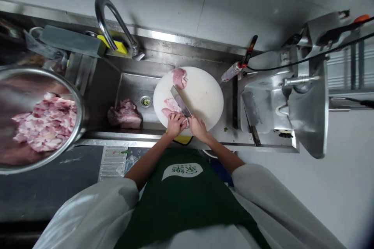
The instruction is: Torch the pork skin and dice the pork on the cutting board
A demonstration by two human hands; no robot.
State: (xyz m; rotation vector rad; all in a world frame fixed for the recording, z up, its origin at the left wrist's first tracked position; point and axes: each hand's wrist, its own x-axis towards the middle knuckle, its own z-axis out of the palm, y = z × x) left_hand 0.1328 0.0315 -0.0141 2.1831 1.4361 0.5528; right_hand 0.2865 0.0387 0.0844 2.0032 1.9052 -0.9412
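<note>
On the round white cutting board [209, 101] my right hand [198, 127] grips a cleaver [181, 102], its broad blade slanting away to the upper left. My left hand [175, 123] presses with curled fingers on raw meat [172, 106] close beside the blade. Part of that meat is hidden under the fingers and behind the cleaver. Another piece of meat [179, 78] lies at the board's far edge, apart from both hands.
A large chunk of meat [125, 114] sits in the steel sink [140, 79], left of the board. Farther left, a metal bowl [80, 105] holds cut meat. A faucet [102, 11] arches over the sink. At right stand a spray can [232, 72], another cleaver [251, 114] and a slicing machine [309, 105].
</note>
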